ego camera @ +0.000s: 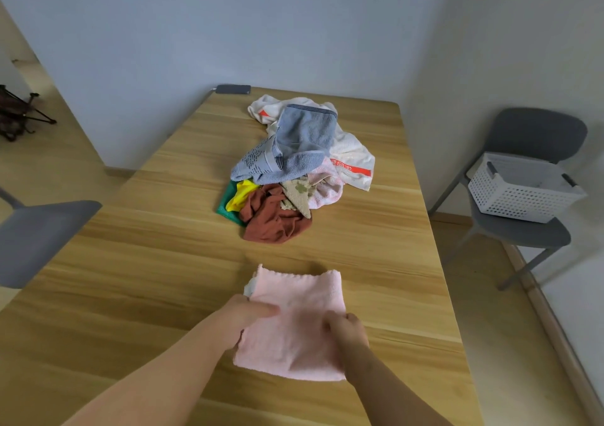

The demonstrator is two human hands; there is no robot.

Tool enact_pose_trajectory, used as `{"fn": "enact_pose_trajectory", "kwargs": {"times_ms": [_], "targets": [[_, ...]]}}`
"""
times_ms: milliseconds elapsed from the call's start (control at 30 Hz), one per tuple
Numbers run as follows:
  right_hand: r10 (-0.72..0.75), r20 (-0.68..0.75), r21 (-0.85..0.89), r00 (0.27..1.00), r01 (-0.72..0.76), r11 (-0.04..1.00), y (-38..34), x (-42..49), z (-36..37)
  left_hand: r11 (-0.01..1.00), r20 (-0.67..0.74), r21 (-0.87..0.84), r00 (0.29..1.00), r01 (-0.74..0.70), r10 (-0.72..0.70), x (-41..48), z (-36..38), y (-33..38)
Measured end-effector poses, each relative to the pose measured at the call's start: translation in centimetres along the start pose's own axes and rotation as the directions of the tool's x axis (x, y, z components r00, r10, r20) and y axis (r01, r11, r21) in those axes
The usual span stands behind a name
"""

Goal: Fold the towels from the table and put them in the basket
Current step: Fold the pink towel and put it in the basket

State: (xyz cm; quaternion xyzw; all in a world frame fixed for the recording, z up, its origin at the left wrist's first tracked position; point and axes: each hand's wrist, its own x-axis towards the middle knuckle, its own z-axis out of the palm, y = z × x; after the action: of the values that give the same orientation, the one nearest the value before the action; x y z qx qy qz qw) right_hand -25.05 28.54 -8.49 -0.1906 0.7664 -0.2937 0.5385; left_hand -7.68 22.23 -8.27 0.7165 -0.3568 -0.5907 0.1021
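A pink towel (295, 324) lies partly folded on the near part of the wooden table (137, 282). My left hand (251, 313) grips its left edge, fingers on top of the cloth. My right hand (344, 327) pinches its right edge. Farther back sits a heap of unfolded towels (294, 164): blue-grey on top, white with red print behind, rust brown, yellow, green and pale pink at the front. The white perforated basket (523, 193) stands on a grey chair (536, 229) to the right of the table.
A dark phone (233, 89) lies at the table's far left corner. Another grey chair (39, 236) stands at the table's left side. Walls close off the back and right. A dark folding stand (19, 112) is on the floor far left.
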Motion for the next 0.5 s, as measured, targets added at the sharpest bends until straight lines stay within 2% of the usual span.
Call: {"fn": "enact_pose_trajectory", "kwargs": {"times_ms": [133, 333, 400, 500], "targets": [[-0.004, 0.078, -0.019, 0.997, 0.006, 1.0, 0.5, -0.2, -1.1, 0.999, 0.067, -0.028, 0.998, -0.016, 0.018, -0.9, 1.8, 0.5], [-0.212, -0.13, -0.018, 0.969, 0.211, 0.977, 1.2, -0.2, -5.7, 0.958, 0.134, -0.221, 0.967, -0.185, 0.218, -2.0, 5.3, 1.3], [-0.192, -0.17, -0.053, 0.967, 0.185, 0.981, 1.2, 0.2, -7.5, 0.961, 0.129, -0.197, 0.966, -0.197, 0.224, -1.9, 7.2, 1.4], [-0.084, -0.196, -0.112, 0.977, 0.063, 0.992, 1.9, 0.6, -9.7, 0.975, 0.16, -0.197, 0.978, -0.101, 0.133, -1.8, 9.3, 1.4]]}}
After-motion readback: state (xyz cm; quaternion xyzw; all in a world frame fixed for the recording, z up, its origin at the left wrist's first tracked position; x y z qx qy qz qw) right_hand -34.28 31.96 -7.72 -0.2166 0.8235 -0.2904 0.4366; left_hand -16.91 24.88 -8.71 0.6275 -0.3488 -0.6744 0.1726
